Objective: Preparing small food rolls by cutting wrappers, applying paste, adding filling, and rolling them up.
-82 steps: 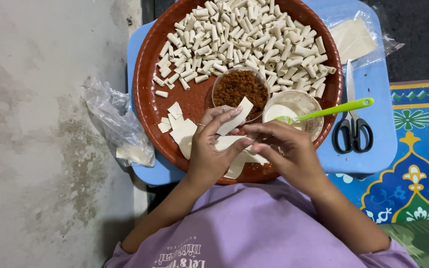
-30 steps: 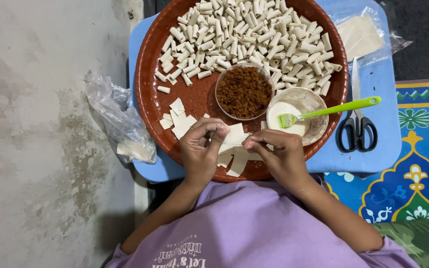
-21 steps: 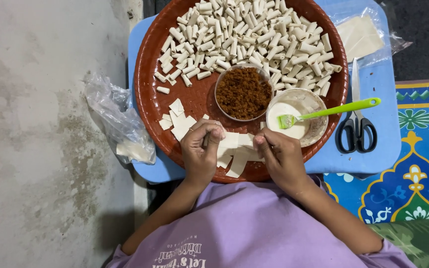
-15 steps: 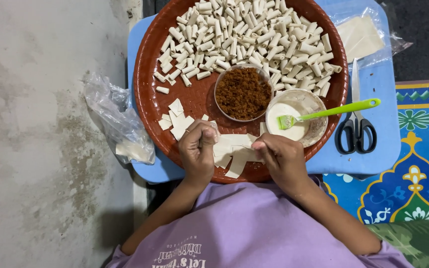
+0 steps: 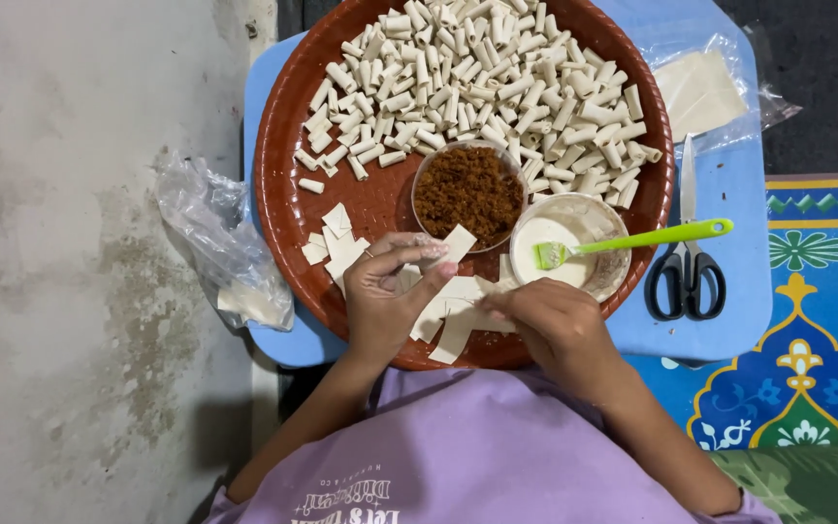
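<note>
On the far left, a crumpled clear plastic bag (image 5: 220,243) lies on the grey floor, its right end on the edge of the blue table (image 5: 729,311). Next comes the big round brown tray (image 5: 288,209), its far half heaped with small white rolls (image 5: 477,82). A few loose cut squares (image 5: 337,243) sit on the tray's left side. Now the left hand (image 5: 390,301), low on the near part of the tray, fingers pinched on a pale pastry strip (image 5: 456,243) that pokes up toward the bowl of brown filling (image 5: 467,194). More strips (image 5: 453,315) lie on the tray between both hands. The right hand (image 5: 555,325) is curled, fingertips pressing down on those strips. Just beyond it, a small bowl of white paste (image 5: 574,247) with a green brush (image 5: 632,241) resting across it. Further right, black-handled scissors (image 5: 687,262) lie closed on the table, and at the far right corner, a bag of pastry sheets (image 5: 705,92).
</note>
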